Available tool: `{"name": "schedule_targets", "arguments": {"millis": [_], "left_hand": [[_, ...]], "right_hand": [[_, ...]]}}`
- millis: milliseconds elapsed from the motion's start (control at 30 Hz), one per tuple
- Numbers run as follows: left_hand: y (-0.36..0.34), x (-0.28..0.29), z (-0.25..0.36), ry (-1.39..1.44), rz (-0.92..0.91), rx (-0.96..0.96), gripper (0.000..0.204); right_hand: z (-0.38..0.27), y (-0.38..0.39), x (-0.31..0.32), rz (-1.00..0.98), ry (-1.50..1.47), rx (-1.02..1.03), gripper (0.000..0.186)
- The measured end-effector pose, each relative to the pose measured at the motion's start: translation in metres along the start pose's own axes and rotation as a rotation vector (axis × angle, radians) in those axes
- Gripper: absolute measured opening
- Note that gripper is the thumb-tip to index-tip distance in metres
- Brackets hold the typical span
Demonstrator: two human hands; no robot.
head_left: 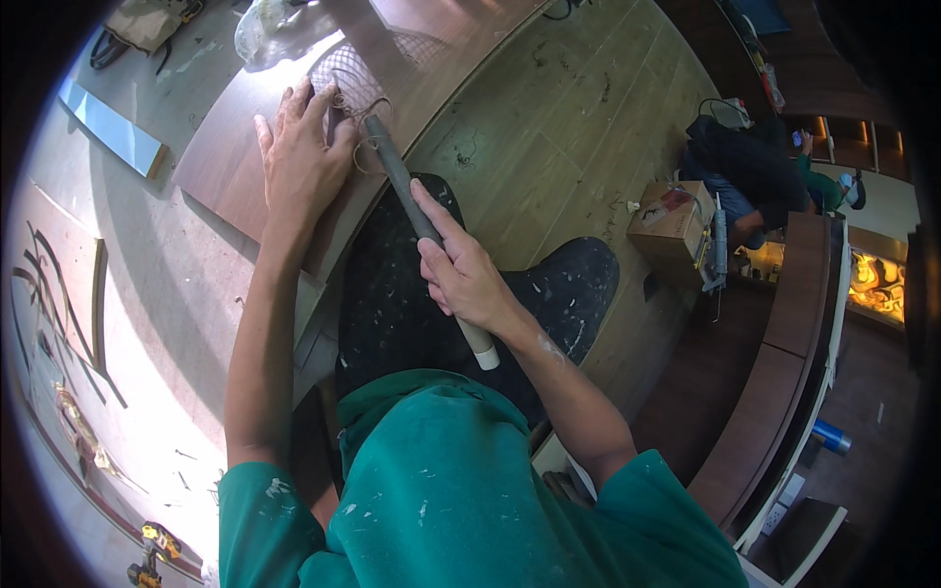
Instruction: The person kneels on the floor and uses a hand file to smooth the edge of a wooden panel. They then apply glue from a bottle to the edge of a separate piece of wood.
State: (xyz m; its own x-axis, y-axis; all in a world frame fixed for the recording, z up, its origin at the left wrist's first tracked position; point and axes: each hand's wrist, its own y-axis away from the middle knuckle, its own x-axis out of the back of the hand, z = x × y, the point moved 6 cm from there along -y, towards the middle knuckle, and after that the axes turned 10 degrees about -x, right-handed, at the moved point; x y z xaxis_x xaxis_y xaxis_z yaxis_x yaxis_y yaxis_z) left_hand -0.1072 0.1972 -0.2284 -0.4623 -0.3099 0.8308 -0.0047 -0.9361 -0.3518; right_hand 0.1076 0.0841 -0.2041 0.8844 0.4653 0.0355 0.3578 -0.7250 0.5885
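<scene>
My right hand (463, 269) is wrapped round a long grey rod-shaped tool (397, 176) with a pale lower end. The rod slants up and leftward over my knee, and its upper tip is close to the edge of a brown wood-look panel (230, 162). On that panel rests my left hand (306, 147), its fingers spread. Between its thumb and forefinger is a small dark spot I cannot make out. Thin curly strips (368, 108) lie around the rod's tip and the left fingertips. A patch of mesh pattern (387, 59) shows just beyond them.
Clear plastic wrap (263, 31) lies at the panel's far side. A cardboard box (671, 223) and a caulking gun (720, 245) stand right, near a crouching person (745, 167). A yellow-black drill (152, 554) lies lower left. Brown cabinet panels (765, 392) run along the right.
</scene>
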Motion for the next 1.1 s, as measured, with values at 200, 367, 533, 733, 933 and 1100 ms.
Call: {"name": "schedule_targets", "arguments": {"millis": [200, 367, 533, 733, 933, 1100], "left_hand": [[0.0, 0.002, 0.006, -0.056, -0.055, -0.02, 0.066], [-0.005, 0.007, 0.015, -0.087, -0.145, 0.044, 0.106], [-0.006, 0.001, 0.015, -0.099, -0.113, 0.06, 0.131], [-0.007, -0.001, 0.02, -0.114, -0.125, 0.01, 0.131], [-0.006, -0.007, 0.017, -0.135, -0.112, -0.035, 0.118], [-0.003, -0.004, 0.025, -0.123, -0.111, -0.035, 0.109]], "right_hand": [[-0.001, 0.0, 0.003, 0.019, 0.035, 0.008, 0.065], [-0.013, 0.004, 0.006, -0.041, -0.006, -0.129, 0.065], [-0.009, 0.002, 0.004, 0.006, 0.063, -0.037, 0.064], [-0.011, -0.003, 0.004, 0.072, 0.171, 0.038, 0.063], [-0.017, -0.007, 0.006, 0.074, 0.183, 0.03, 0.064], [-0.016, -0.007, 0.004, 0.079, 0.191, 0.04, 0.062]]}}
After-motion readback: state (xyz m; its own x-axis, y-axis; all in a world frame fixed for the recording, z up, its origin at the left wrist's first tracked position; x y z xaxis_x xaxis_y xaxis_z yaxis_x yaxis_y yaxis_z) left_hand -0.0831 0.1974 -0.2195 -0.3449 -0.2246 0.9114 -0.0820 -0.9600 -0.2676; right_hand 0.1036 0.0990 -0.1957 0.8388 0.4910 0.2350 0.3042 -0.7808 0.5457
